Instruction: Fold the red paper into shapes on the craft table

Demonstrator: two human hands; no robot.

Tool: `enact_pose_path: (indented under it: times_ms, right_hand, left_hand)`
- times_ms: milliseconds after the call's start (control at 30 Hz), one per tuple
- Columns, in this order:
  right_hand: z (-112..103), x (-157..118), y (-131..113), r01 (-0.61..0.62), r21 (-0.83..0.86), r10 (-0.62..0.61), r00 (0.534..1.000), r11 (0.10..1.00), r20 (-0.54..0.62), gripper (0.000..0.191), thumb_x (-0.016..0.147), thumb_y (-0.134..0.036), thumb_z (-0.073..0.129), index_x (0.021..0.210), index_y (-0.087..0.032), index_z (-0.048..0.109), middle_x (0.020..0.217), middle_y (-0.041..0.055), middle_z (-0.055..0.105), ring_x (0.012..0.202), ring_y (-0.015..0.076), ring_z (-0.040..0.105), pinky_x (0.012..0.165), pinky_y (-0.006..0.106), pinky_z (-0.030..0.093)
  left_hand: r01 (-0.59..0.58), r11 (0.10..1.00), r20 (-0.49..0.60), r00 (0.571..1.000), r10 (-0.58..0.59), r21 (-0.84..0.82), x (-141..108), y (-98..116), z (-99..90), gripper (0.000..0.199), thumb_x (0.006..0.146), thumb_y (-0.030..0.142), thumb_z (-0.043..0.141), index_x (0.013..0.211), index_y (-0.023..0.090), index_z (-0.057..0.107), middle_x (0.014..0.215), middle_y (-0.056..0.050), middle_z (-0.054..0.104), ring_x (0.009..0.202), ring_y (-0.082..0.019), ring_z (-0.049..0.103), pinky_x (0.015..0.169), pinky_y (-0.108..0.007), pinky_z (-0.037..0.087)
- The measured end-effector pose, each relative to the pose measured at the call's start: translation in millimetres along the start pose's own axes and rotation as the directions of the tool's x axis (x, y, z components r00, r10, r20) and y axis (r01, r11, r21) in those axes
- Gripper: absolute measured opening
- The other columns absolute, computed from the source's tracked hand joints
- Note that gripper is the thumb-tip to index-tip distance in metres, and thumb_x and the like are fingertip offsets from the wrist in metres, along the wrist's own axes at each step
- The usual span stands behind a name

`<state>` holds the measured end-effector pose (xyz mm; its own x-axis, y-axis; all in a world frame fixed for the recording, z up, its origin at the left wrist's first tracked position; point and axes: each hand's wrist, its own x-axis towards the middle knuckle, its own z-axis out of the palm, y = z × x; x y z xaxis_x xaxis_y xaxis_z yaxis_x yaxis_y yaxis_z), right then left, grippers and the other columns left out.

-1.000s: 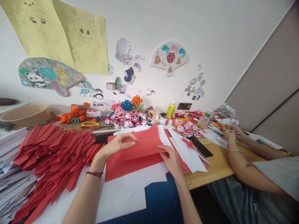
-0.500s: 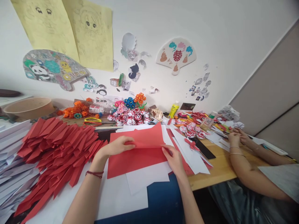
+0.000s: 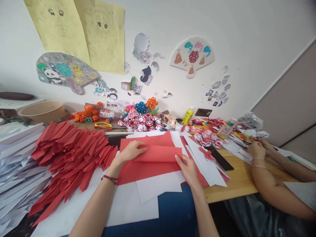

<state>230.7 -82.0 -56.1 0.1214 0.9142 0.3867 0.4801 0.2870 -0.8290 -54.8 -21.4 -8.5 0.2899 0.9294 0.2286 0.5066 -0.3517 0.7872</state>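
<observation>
Matt red paper (image 3: 160, 154), smooth wooden table (image 3: 234, 179)

Even, moderately bright indoor light; soft shadow beneath wall fan (image 3: 193, 56); right of it, corner darkens, wall edge slants.

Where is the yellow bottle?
In the head view, the yellow bottle is right of centre, by the wall, left of a dark rectangular object.

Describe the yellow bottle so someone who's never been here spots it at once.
Find the white fan-shaped board with the red symbol, high on the wall. Drop straight down to the clutter along the wall's foot, between a brown-and-cream packet and a black card. The bottle is bright yellow; the bottles to either side are clear.
</observation>
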Motion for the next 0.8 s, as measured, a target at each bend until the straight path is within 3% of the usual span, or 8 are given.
enact_pose_path:
  times_ms: [133, 233, 367, 400, 467, 533, 600, 800]
  right_hand:
    - [3, 4, 10, -0.001, 0.014, 0.002, 0.999, 1.0, -0.042, 0.04, 0.084, -0.056, 0.057, 0.079, -0.018, 0.065, 0.075, 0.0043, 0.063, 0.071, 0.0199, 0.057, 0.065, 0.031, 0.049]
    - [5, 7, 13, 0.005, 0.017, -0.004, 0.994, 1.0, -0.106, 0.045, 0.085, -0.051, 0.058, 0.116, -0.019, 0.059, 0.106, 0.0094, 0.064, 0.093, 0.0229, 0.061, 0.08, 0.036, 0.051]
    - [8, 2, -3, 0.154, -0.155, -0.192, 0.942, 0.976, -0.273, 0.057, 0.087, -0.042, 0.057, 0.138, -0.021, 0.042, 0.132, 0.0144, 0.052, 0.122, 0.0278, 0.05, 0.102, 0.048, 0.042]
    - [9, -1, -9, 0.213, -0.226, -0.268, 0.93, 0.951, -0.252, 0.052, 0.089, -0.039, 0.054, 0.137, -0.022, 0.045, 0.133, 0.0138, 0.052, 0.126, 0.0286, 0.046, 0.106, 0.05, 0.038]
    - [12, -8, -20, 0.339, -0.316, -0.377, 0.924, 0.886, -0.066, 0.042, 0.093, -0.031, 0.047, 0.135, -0.027, 0.051, 0.133, 0.0097, 0.054, 0.128, 0.0275, 0.046, 0.109, 0.049, 0.036]
    - [16, -12, -28, 0.45, -0.339, -0.418, 0.893, 0.826, 0.165, 0.043, 0.095, -0.026, 0.043, 0.137, -0.033, 0.051, 0.136, 0.0043, 0.054, 0.129, 0.0255, 0.047, 0.109, 0.046, 0.038]
    - [19, -14, -32, 0.514, -0.343, -0.427, 0.853, 0.786, 0.299, 0.046, 0.095, -0.024, 0.041, 0.14, -0.035, 0.047, 0.142, 0.0003, 0.05, 0.132, 0.0245, 0.044, 0.11, 0.046, 0.038]
    - [29, -10, -35, 0.541, -0.356, -0.407, 0.828, 0.762, 0.386, 0.05, 0.095, -0.027, 0.043, 0.144, -0.034, 0.04, 0.148, -0.0019, 0.042, 0.139, 0.0252, 0.037, 0.116, 0.051, 0.029]
  left_hand:
    - [0.039, 0.984, 0.001, 0.999, -0.04, 0.173, 8, -9, 16.5, 0.024, 0.077, 0.032, 0.058, 0.087, 0.016, 0.073, 0.092, -0.01, 0.073, 0.084, -0.025, 0.064, 0.076, -0.03, 0.046]
    - [0.058, 0.969, -0.02, 0.998, -0.055, 0.239, 11, -14, 20.0, 0.027, 0.079, 0.031, 0.058, 0.095, 0.016, 0.073, 0.098, -0.011, 0.073, 0.091, -0.027, 0.065, 0.079, -0.031, 0.046]
    - [0.087, 0.952, -0.023, 0.996, -0.084, 0.292, 13, -18, 18.9, 0.025, 0.081, 0.031, 0.057, 0.093, 0.016, 0.073, 0.094, -0.01, 0.073, 0.084, -0.026, 0.066, 0.075, -0.03, 0.046]
    - [0.087, 0.951, -0.023, 0.996, -0.084, 0.298, 14, -19, 18.9, 0.025, 0.081, 0.03, 0.057, 0.094, 0.016, 0.073, 0.095, -0.01, 0.073, 0.085, -0.026, 0.066, 0.075, -0.03, 0.046]
    - [0.08, 0.948, -0.019, 0.997, -0.078, 0.308, 15, -21, 19.5, 0.025, 0.081, 0.029, 0.057, 0.096, 0.016, 0.073, 0.096, -0.01, 0.074, 0.087, -0.026, 0.066, 0.076, -0.03, 0.045]
    - [0.076, 0.945, -0.019, 0.997, -0.073, 0.318, 15, -21, 20.2, 0.026, 0.082, 0.029, 0.058, 0.097, 0.016, 0.074, 0.097, -0.011, 0.074, 0.088, -0.026, 0.066, 0.077, -0.031, 0.045]
    - [0.063, 0.945, -0.023, 0.998, -0.059, 0.32, 14, -20, 20.7, 0.026, 0.082, 0.029, 0.058, 0.099, 0.017, 0.074, 0.098, -0.011, 0.074, 0.089, -0.027, 0.066, 0.078, -0.031, 0.045]
    - [0.059, 0.935, -0.025, 0.998, -0.053, 0.351, 11, -13, 24.4, 0.026, 0.081, 0.031, 0.06, 0.099, 0.018, 0.074, 0.095, -0.01, 0.074, 0.086, -0.026, 0.066, 0.077, -0.031, 0.046]
